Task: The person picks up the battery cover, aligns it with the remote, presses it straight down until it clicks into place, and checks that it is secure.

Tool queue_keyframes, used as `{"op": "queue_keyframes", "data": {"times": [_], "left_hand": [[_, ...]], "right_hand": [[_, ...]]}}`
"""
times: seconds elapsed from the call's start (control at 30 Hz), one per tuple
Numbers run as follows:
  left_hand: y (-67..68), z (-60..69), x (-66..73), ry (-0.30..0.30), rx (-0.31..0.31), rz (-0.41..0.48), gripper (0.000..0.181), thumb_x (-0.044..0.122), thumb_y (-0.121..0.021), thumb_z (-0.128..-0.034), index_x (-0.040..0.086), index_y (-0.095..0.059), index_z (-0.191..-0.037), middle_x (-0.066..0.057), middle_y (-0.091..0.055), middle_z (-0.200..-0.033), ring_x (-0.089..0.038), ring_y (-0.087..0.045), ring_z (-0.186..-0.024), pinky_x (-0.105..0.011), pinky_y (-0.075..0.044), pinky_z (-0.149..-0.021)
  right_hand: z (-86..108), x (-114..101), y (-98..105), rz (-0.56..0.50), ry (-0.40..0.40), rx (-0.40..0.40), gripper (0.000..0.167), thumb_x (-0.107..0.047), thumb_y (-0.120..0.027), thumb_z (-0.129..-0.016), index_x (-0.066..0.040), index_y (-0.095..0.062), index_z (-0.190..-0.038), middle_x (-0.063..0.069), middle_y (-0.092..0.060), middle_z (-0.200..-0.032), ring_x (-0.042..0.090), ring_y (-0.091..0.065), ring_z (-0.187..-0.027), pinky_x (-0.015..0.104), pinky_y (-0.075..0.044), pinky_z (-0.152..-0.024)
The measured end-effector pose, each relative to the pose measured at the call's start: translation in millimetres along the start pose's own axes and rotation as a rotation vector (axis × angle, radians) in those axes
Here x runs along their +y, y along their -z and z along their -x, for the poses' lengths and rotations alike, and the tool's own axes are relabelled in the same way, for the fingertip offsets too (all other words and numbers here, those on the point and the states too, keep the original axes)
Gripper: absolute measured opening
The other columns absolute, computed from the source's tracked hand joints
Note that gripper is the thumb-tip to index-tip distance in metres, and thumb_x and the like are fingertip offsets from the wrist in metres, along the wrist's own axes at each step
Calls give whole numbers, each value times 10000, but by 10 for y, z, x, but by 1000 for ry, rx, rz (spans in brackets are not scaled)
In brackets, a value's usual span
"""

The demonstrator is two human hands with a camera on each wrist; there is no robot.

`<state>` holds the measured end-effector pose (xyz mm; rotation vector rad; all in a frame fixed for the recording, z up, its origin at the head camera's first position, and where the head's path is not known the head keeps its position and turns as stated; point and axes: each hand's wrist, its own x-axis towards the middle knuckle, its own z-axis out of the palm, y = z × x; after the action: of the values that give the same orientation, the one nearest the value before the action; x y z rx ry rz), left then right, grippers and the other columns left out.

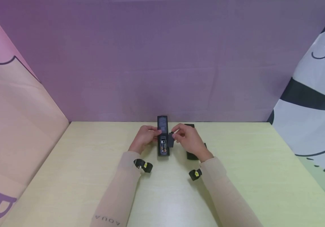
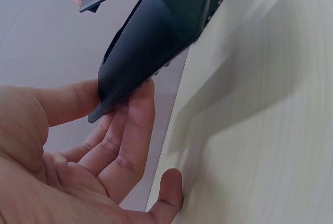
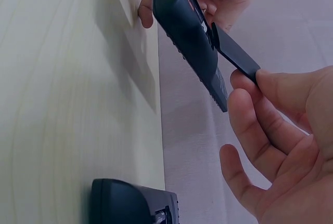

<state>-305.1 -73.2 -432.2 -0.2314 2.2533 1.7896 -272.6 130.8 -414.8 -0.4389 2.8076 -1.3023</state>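
A black remote control (image 1: 163, 124) is held upright in the head view, its back facing up and its battery bay (image 1: 163, 146) uncovered with batteries inside. The left hand (image 1: 146, 137) grips its left edge between thumb and fingers; in the left wrist view that hand (image 2: 78, 156) pinches the remote (image 2: 151, 37) near one end. Between thumb and fingertips the right hand (image 1: 190, 140) pinches a small black cover (image 1: 171, 140) just right of the bay. The right wrist view has the cover (image 3: 237, 55) tilted, one end close to the remote (image 3: 182, 26), in the right hand (image 3: 286, 141).
A second black remote (image 1: 191, 156) lies on the pale table (image 1: 241, 176), partly hidden under the right hand and forearm; its near end (image 3: 119, 203) shows in the right wrist view. Behind the table stands a purple backdrop (image 1: 151, 63), with printed panels at both sides.
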Motion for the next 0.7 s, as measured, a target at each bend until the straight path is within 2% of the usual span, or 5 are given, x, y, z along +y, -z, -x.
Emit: {"op": "queue_keyframes", "data": {"times": [0.17, 0.47, 0.7], "left_hand": [[-9, -13, -9, -2, 0, -3, 383, 182, -704, -975, -20, -638, -1293, -211, -738, -1159, -247, -734, -885, -373, -495, -967], [-23, 5, 0, -17, -4, -4, 378, 188, -698, -981, -25, -643, -1289, -212, -744, -1146, -235, -743, -870, -359, -504, -940], [-43, 22, 14, -28, -4, 0, 352, 177, -693, -982, -27, -657, -1266, -220, -737, -1155, -249, -732, -855, -385, -521, -943]], "right_hand": [[8, -7, -13, 0, 13, -2, 138, -164, -669, -1003, -151, -672, -1140, 31, -743, -887, 238, -684, -807, 346, -533, -728], [16, -13, -27, 6, 12, -18, 140, -166, -663, -1007, -168, -669, -1147, 24, -740, -875, 245, -681, -807, 347, -527, -729], [18, 3, -33, 12, 58, -33, 147, -154, -671, -999, -150, -679, -1146, 27, -751, -865, 252, -694, -787, 347, -538, -728]]}}
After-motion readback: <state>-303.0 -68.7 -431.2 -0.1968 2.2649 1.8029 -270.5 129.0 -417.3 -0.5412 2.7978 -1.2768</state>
